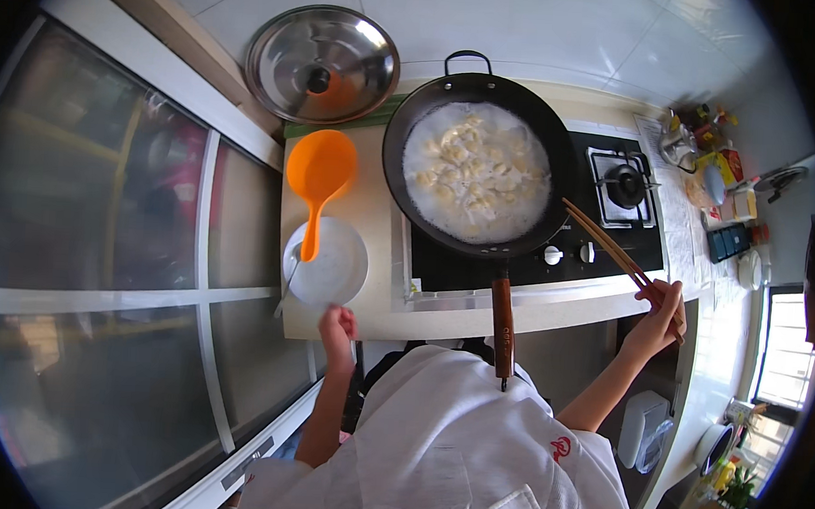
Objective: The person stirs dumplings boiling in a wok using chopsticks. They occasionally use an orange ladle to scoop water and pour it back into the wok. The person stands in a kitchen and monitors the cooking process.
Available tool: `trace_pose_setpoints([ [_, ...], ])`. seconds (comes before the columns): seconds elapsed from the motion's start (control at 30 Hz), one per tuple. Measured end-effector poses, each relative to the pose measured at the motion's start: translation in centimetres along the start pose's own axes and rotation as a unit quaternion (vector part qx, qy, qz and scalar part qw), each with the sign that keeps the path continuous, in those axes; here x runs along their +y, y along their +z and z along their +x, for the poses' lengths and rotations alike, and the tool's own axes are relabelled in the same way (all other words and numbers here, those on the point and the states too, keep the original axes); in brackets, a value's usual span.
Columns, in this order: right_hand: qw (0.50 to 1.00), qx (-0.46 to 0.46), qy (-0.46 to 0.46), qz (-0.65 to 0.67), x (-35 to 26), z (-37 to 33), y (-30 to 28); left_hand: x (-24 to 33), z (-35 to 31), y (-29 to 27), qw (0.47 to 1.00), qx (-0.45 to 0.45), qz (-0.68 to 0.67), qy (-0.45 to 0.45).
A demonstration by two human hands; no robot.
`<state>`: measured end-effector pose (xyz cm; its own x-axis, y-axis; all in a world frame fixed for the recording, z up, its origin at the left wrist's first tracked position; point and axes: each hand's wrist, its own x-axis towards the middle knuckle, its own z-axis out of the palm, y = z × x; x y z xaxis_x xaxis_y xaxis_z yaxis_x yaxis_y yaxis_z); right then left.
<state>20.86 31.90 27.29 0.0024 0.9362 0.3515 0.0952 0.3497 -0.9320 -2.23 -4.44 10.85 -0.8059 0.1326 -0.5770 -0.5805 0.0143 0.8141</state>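
My right hand (660,316) is closed round a pair of wooden chopsticks (610,249), whose tips point toward the right rim of the black wok (560,161), above the stove's front. White, foamy liquid with several dumplings (472,166) fills the wok's middle. Its brown wooden handle (503,329) sticks out toward my body. My left hand (337,331) is curled into a loose fist by the counter's front edge, just below a white bowl (333,274); I see nothing in its fingers. Across the bowl lies the handle of an orange ladle (321,162), beside a metal spoon (288,283).
A steel lid (323,64) leans against the back wall. Right of the wok is a second burner (625,185), with two knobs (569,254) in front. Jars and packages (720,174) crowd the far right counter. Sliding glass doors (99,165) stand at my left.
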Motion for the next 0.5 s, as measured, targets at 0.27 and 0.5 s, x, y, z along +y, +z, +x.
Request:
trace_pose_setpoints([
  [0.27, 1.000, 0.004, 0.000, 0.029, 0.0, 0.1, -1.0, 11.3, 10.9, 1.4, 0.774, 0.200, 0.375, 0.469],
  [0.5, 0.999, 0.044, 0.008, 0.014, 0.1, -0.3, -3.8, 12.0, 17.4, 2.0, 0.796, -0.004, 0.575, 0.190],
])
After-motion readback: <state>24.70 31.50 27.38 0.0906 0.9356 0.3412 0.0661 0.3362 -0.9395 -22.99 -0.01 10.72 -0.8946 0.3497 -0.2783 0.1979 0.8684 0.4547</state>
